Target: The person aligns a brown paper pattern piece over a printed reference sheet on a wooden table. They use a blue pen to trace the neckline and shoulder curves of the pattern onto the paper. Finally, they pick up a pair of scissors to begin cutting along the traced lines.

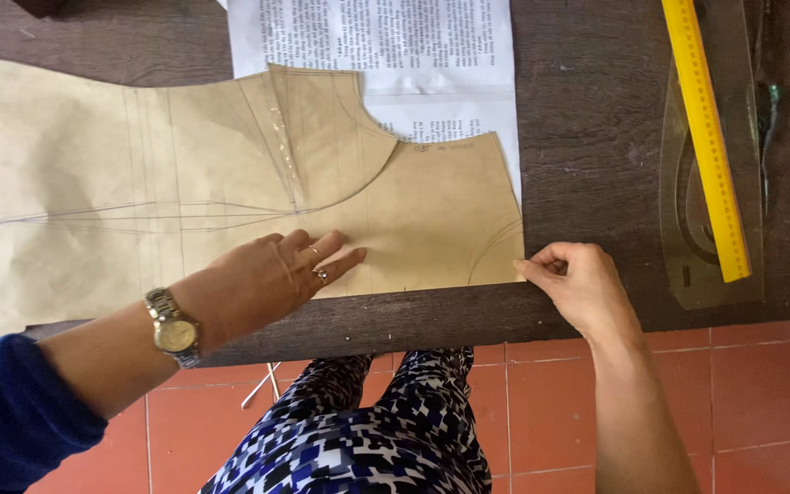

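A brown paper garment pattern (230, 174) lies flat on a dark wooden table (587, 137), with pencil lines and a curved neckline cut. My left hand (267, 279) rests flat on its lower edge, fingers together, wearing rings and a gold wristwatch. My right hand (578, 279) pinches the pattern's lower right corner at the table's front edge.
Printed newspaper sheets (386, 46) lie under the pattern at the back. A yellow ruler (706, 137) lies on a clear curved plastic template (742, 256) at the right. Red floor tiles (761, 393) and my patterned trousers (368, 439) show below the table edge.
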